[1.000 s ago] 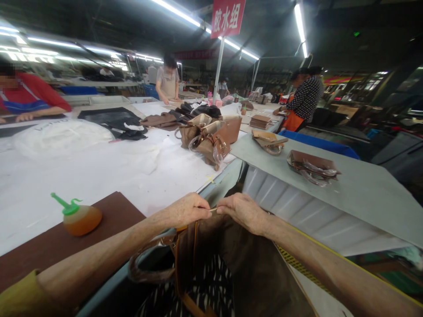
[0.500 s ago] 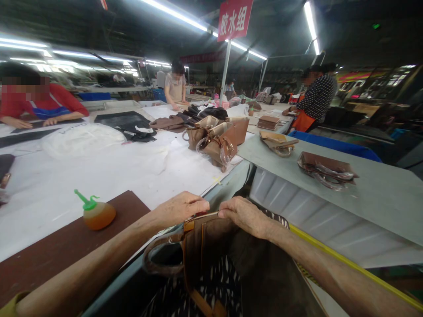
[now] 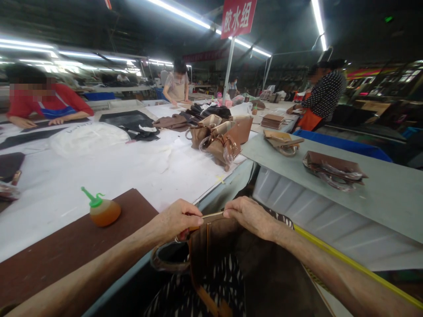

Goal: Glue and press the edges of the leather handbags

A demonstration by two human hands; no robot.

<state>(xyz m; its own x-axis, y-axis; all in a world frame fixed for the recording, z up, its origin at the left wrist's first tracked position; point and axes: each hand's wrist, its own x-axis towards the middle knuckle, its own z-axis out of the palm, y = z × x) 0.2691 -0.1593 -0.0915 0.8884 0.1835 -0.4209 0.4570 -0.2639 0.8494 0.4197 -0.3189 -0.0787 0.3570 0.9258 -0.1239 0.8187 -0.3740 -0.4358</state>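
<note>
Left hand [image 3: 185,220] and right hand [image 3: 249,215] tight on the rim [image 3: 212,215] of a brown bag [image 3: 271,264], green-spouted bottle [image 3: 105,213] nearby

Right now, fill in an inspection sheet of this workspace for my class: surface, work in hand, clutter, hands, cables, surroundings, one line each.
Surface: white-topped table; brown sheet at its near left, green-spouted bottle of orange liquid upright on it.
Work in hand: open brown bag, patterned dark cloth visible within.
Clutter: cluster of bags on the white top, dark material beyond; two more bags on a grey surface, right.
Hands: left hand and right hand pinch the bag's far edge, slightly apart.
Cables: nothing seen near the hands; overhead, too dim to tell.
Surroundings: co-workers at several spots; red sign on a pole.
</note>
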